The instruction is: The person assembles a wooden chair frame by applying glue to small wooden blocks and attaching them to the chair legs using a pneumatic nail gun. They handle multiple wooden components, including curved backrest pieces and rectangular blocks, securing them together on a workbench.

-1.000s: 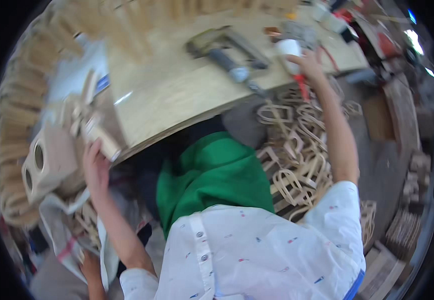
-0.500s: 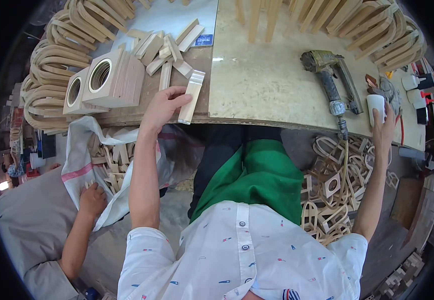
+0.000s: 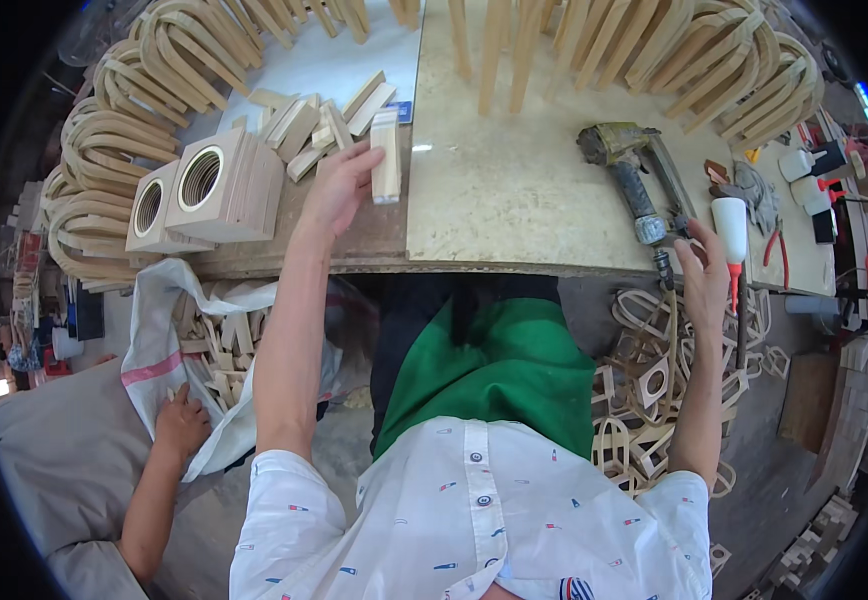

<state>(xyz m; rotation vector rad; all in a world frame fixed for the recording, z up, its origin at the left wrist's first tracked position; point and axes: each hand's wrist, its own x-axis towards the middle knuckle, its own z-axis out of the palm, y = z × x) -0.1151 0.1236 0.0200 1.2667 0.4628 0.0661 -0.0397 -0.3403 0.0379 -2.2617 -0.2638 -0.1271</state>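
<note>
- The left hand (image 3: 336, 185) grips a pale, narrow wooden block (image 3: 386, 155) between thumb and fingers, holding it upright above the workbench (image 3: 514, 190).
- The right hand (image 3: 702, 275) closes around a white glue bottle (image 3: 731, 228) with a red nozzle pointing down, just off the bench's near edge.
- Beyond the left fingers lies a heap of loose wood offcuts (image 3: 319, 115), with a small blue label (image 3: 405, 110) beside them.
- Below the left arm, a white sack (image 3: 169, 340) with a pink stripe holds wooden pieces; another person's hand (image 3: 182, 425) rests on it.
</note>
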